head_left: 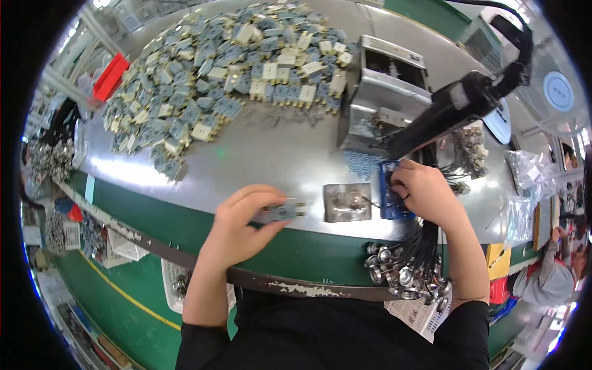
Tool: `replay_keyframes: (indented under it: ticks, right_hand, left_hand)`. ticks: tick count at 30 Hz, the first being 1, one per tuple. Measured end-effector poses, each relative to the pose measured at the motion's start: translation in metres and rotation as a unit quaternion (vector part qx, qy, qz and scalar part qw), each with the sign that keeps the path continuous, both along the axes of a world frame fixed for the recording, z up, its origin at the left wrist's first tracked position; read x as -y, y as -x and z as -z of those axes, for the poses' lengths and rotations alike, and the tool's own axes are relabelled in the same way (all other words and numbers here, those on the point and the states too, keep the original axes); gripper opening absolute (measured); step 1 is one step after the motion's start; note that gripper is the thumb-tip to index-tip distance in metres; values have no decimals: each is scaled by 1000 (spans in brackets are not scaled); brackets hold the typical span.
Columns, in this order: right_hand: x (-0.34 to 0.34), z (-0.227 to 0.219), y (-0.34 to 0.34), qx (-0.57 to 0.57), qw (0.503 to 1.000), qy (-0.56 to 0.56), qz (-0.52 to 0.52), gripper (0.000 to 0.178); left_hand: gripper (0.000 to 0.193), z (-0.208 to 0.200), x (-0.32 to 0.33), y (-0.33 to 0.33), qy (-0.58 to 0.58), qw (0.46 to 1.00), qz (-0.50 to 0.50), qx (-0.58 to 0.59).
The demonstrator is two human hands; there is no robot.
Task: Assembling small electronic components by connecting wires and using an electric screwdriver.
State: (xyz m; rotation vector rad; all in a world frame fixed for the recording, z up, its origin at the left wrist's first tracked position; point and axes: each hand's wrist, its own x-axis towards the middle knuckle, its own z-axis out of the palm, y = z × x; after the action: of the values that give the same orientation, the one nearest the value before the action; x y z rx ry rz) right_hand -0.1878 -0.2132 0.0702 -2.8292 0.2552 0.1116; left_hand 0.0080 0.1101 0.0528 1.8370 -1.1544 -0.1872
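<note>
Between the thumb and fingers of my left hand [240,225] is a small grey plastic block with brass prongs [285,211], held just above the steel tabletop. To its right lies a worn square metal plate [338,211] with a raised round middle. My right hand [430,192] reaches into a small blue tray [388,206] beside that plate. Its fingers are curled together, and whatever they pinch is hidden. Under my right wrist, a bundle of black wires with round silvery metal ends [406,274] hangs over the table's front edge.
A large heap of grey and cream plastic blocks [234,68] covers the back left. Behind the blue tray stands a metal machine [382,92]; a black cylindrical tool [444,111] slants over it. Clear plastic bags [521,209] lie at right. A person in grey [546,280] is farther right.
</note>
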Motion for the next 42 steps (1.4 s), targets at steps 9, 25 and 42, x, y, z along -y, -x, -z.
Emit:
replay_keyframes:
  ticks: [9,25,42]
  right_hand:
    - [-3,1,-3,1,1000,-16,19,13]
    - [11,-20,7,110,980,-166,17,12]
    - [13,-22,17,136,975,-171,38,14]
  left_hand:
    - [44,-15,26,3,111,987,103,-48]
    - [33,14,33,-12,371,902,-35,-216]
    - [41,-3,124,24,-61,965,126,223]
